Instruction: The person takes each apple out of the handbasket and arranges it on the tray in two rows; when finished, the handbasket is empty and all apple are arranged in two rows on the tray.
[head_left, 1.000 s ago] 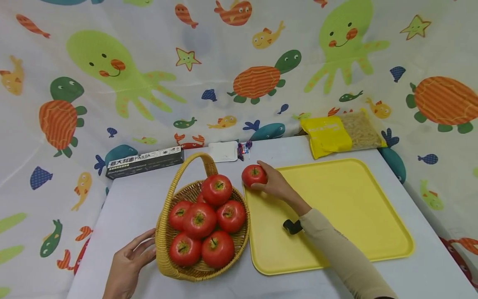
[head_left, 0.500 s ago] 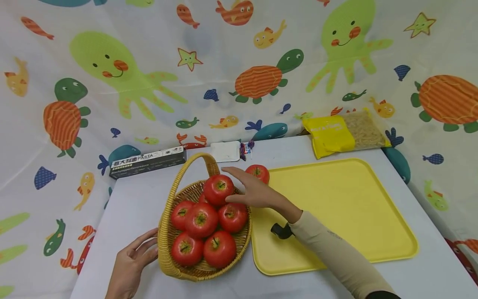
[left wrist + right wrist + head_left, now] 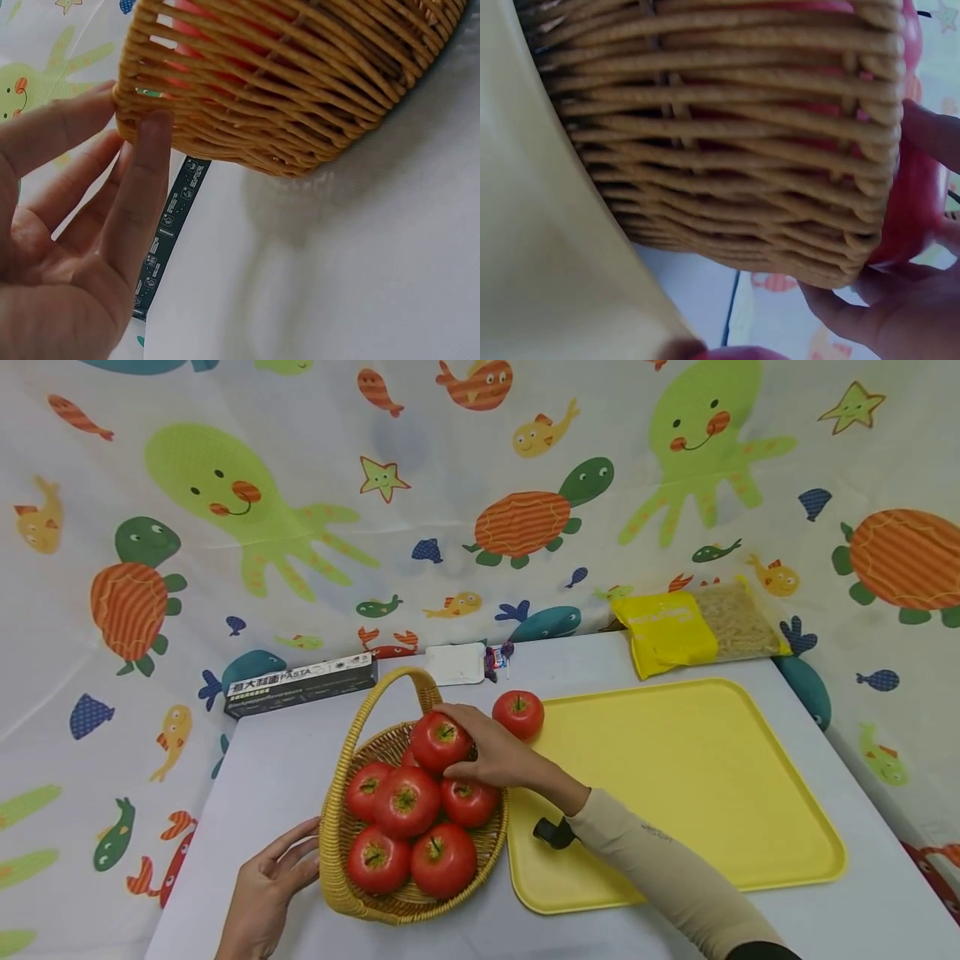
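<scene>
A wicker basket [image 3: 335,852] with a tall arched handle holds several red apples. My left hand [image 3: 264,885] is at its left side; in the left wrist view the thumb and fingers [image 3: 142,180] pinch the woven rim [image 3: 131,90]. My right hand [image 3: 498,752] reaches over the basket's right edge and grips the topmost apple [image 3: 438,739], thumb on the near side and fingers on the far side. In the right wrist view that apple [image 3: 919,202] is partly hidden by the wicker wall. Another apple [image 3: 519,714] sits at the yellow tray's far left corner.
The yellow tray [image 3: 675,777] lies to the right of the basket, under my right forearm. Along the back are a black pasta box [image 3: 300,687], a small white tray [image 3: 455,664], wrapped sweets [image 3: 497,658] and a yellow pasta bag [image 3: 697,627]. A patterned curtain [image 3: 450,443] hangs behind.
My right hand has let go of the apple at the tray's corner, moved left to the basket and closed around the top apple. The left hand has stayed at the basket.
</scene>
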### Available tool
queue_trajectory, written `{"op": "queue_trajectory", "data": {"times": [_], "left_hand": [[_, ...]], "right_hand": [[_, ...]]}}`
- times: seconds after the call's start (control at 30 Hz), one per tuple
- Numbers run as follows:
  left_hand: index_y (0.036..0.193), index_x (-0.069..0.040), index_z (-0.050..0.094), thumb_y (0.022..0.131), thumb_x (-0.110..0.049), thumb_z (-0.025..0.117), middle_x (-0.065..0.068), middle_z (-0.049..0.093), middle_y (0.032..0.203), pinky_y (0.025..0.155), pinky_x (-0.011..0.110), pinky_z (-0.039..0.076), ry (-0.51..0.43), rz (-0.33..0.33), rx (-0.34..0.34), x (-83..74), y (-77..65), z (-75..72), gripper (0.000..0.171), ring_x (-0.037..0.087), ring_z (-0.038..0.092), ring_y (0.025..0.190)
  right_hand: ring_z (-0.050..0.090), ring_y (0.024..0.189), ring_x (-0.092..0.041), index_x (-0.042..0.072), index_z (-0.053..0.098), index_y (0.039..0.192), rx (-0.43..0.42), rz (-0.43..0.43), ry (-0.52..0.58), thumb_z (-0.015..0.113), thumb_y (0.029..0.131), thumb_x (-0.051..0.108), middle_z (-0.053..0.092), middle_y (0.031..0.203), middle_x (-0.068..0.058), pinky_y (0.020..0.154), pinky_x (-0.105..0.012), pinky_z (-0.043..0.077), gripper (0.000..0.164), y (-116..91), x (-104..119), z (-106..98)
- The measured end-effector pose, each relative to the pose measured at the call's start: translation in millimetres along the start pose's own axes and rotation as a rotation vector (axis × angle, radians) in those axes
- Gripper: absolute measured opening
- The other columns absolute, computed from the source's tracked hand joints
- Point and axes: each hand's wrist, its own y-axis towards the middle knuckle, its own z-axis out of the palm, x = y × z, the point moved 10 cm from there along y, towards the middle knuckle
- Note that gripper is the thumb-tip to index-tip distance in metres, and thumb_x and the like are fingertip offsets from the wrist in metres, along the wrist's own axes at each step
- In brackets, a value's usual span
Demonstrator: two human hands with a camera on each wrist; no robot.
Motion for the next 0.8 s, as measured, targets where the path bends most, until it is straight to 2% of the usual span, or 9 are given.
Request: {"op": "queue_trajectory", "data": {"times": [0.17,0.47,0.8], "left_hand": [[0.132,-0.019,0.068,0.09,-0.008,0.079,-0.012,0.073,0.111,0.087,0.03,0.06,-0.007,0.002,0.0,0.8,0.4,1.1,0.045,0.007,0.07,0.105],[0.122,-0.028,0.071,0.091,-0.007,0.078,-0.012,0.073,0.11,0.085,0.029,0.061,-0.026,0.011,0.002,0.5,0.1,0.5,0.038,0.007,0.07,0.104],[0.118,-0.03,0.072,0.091,-0.004,0.076,-0.01,0.074,0.109,0.082,0.029,0.061,-0.038,0.03,0.008,-1.2,-1.6,1.8,0.037,0.007,0.07,0.104]], "right_hand": [[0.047,0.133,-0.023,0.018,0.037,0.156,-0.06,-0.01,0.01,0.082,0.088,0.022,0.045,0.15,-0.008,0.102,-0.045,0.053,0.082,-2.0,2.1,-4.3],[0.05,0.128,-0.023,0.019,0.041,0.151,-0.133,-0.008,0.041,0.084,0.085,0.023,0.043,0.148,-0.008,0.096,-0.045,0.057,0.079,-6.9,5.8,-10.0],[0.05,0.128,-0.018,0.02,0.044,0.15,-0.188,-0.034,0.118,0.084,0.085,0.024,0.046,0.147,-0.001,0.098,-0.042,0.055,0.076,-10.7,9.0,-15.1]]}}
